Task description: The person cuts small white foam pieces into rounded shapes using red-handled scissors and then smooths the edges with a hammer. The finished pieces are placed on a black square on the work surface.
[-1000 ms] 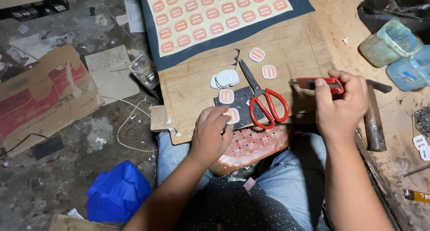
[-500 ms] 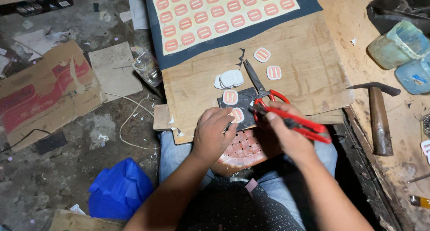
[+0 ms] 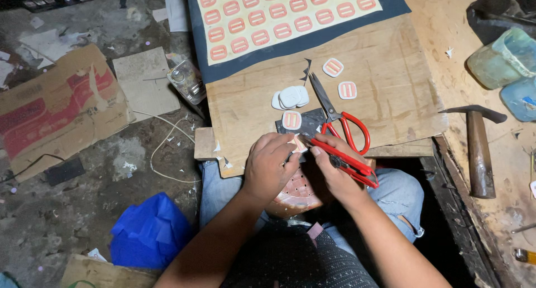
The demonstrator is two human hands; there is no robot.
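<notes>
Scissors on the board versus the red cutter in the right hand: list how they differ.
The scissors lie untouched on the wooden board; the cutter is gripped in the right hand. The scissors have round loop handles; the cutter has none visible. The scissors lie apart from the work; the cutter's tip meets the small piece pinched by the left hand. Both have red handles.

Left hand (image 3: 269, 168) and right hand (image 3: 334, 168) meet fingertip to fingertip over the lap; both apparently pinched closed, forearms converging.
</notes>
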